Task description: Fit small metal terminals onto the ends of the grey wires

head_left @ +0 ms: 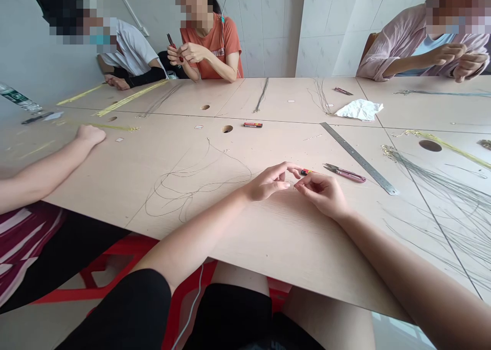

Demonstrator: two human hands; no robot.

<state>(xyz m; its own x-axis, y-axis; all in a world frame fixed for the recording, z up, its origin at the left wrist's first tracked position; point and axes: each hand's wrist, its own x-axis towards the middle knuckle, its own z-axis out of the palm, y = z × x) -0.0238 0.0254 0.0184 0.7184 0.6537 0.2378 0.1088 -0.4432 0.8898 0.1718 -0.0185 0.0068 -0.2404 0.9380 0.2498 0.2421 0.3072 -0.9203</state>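
Observation:
My left hand [270,180] rests over the table with its fingers apart and loosely curved, the thumb clear of the forefinger. Facing it, my right hand [322,192] pinches thumb and fingertips together; whatever lies between them is too small to make out. Just behind the fingertips lies a small red and black cylinder [306,172], partly covered by my hands. Thread snips [345,173] with a pinkish handle lie beyond my right hand. Left of my left forearm, thin dark cords [199,189] spread in loose loops on the table.
A steel ruler [358,158] lies slantwise at right, near a bundle of grey cords [429,176] with gold-coloured ends. Another red and black cylinder [252,125] lies near a table hole [227,129]. Crumpled white paper [359,109] sits farther back. Several people sit around the table; a neighbour's fist [91,134] rests at left.

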